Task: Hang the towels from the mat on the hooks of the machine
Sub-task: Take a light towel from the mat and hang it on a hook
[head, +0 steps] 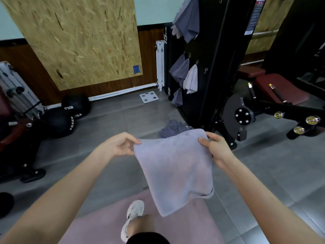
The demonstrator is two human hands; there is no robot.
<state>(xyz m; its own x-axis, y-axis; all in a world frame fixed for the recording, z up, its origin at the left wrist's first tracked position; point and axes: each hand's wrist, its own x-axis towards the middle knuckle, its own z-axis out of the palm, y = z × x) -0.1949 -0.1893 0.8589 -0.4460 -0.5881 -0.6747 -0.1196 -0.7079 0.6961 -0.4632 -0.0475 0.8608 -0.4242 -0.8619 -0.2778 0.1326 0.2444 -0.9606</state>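
Overhead, a person stood on a pink mat (184, 229) in a gym and held a lilac towel (175, 173) spread out at waist height, clear of the floor. The left hand (121, 145) pinched the towel's upper left corner between thumb and fingers, while the right hand (217, 148) gripped the upper right corner, thumb on top and fingers curled behind. The cloth hung down between the two hands, its lower edge above a white sneaker (133, 213). Ahead, several towels hung from the side of a black weight machine (216, 67): a dark grey towel (189, 20) high up, and a pale towel (190, 80) lower down, next to a bare metal hook (205, 69). A crumpled grey heap (173, 128), apparently another towel, lay on the floor near the machine's base. A white bathroom scale (149, 97) sat by the wall.
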